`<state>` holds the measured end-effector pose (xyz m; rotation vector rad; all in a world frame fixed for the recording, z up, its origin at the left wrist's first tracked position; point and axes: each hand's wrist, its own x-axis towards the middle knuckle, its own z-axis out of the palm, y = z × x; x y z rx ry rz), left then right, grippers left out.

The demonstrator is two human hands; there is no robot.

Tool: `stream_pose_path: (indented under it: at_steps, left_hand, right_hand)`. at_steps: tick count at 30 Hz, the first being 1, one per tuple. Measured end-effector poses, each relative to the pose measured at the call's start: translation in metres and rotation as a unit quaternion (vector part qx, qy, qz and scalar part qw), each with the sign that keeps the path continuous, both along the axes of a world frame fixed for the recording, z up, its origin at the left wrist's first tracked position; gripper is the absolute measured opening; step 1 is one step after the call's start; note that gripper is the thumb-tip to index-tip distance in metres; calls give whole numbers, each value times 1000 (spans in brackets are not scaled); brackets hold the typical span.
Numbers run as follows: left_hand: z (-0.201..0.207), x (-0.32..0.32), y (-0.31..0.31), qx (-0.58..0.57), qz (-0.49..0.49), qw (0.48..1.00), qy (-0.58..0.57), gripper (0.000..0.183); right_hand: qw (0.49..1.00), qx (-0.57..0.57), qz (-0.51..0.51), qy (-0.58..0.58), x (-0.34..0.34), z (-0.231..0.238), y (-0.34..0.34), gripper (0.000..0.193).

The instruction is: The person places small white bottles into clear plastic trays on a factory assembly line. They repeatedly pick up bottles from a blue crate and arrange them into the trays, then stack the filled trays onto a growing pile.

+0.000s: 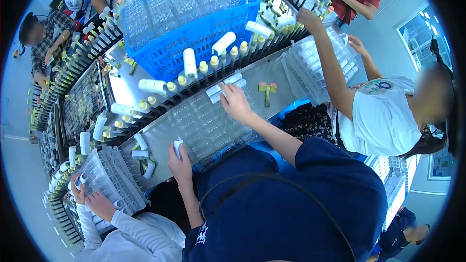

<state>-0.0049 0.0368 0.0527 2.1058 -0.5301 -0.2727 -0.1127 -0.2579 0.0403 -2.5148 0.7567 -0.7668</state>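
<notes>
Here's the white piece, left hand with fingers clamped around it, by the clear tray's near-left corner! Right hand touches white cylinders at the far edge; fingers gripping? Can't tell. Bench underneath, blue crate beyond.

Pale wall; bright window
</notes>
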Motion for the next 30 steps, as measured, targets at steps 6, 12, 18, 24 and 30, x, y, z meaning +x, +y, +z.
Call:
stream_pose_path:
  at_steps: [6, 12, 18, 24, 30]
  left_hand:
    - [-7, -10, -2, 46, -24, 998, 42, 38]
    - [2, -15, -18, 57, -64, 996, -10, 37]
    - [-18, -12, -26, 71, -79, 994, -8, 37]
    - [-10, -19, -34, 54, -98, 993, -26, 40]
    - [-8, -18, -28, 56, -92, 994, -17, 41]
  right_hand:
    - [994, -55, 21, 87, -6, -37, -15, 31]
    - [971, -39, 80, 222, 15, -18, -36, 37]
    - [961, -95, 117, 233, 25, -19, -41, 33]
    - [947, -183, 171, 201, 14, -27, -49, 31]
    - [983, 95, 136, 79, -14, 42, -35, 30]
